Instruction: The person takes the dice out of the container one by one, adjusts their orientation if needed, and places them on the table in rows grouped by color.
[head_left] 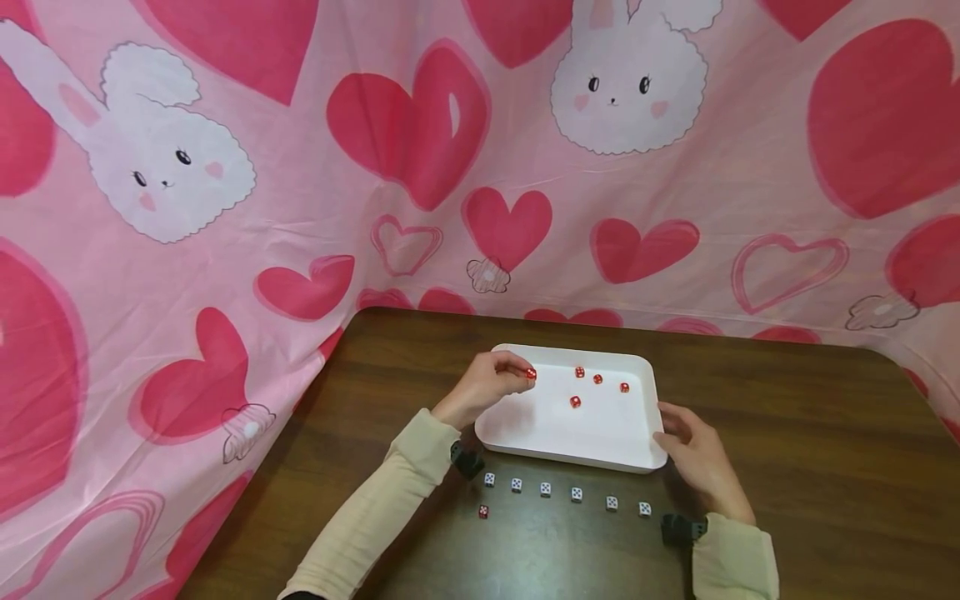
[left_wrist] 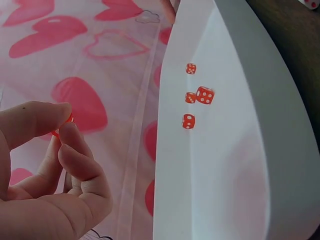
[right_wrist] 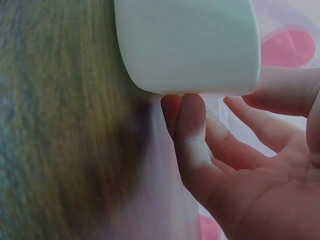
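My left hand (head_left: pixel 491 385) is over the left end of a white tray (head_left: pixel 555 442), pinching a red die (head_left: pixel 531 374) between thumb and fingertips. In the left wrist view only slivers of this die (left_wrist: pixel 71 119) show between the fingers. Several other red dice with white pips lie inside the tray, one of them nearest the middle (head_left: pixel 575 402). At the tray's right end my right hand (head_left: pixel 693 450) grips the edge. In the right wrist view its thumb (right_wrist: pixel 285 90) is at the rim and its fingers (right_wrist: pixel 192 122) bear on the outer wall.
Several white dice (head_left: pixel 545 489) stand in a row on the brown wooden table (head_left: pixel 810 433), in front of the tray. A single red die (head_left: pixel 483 512) sits before the row's left end. Pink cloth (head_left: pixel 420 250) with hearts and rabbits hangs behind and to the left.
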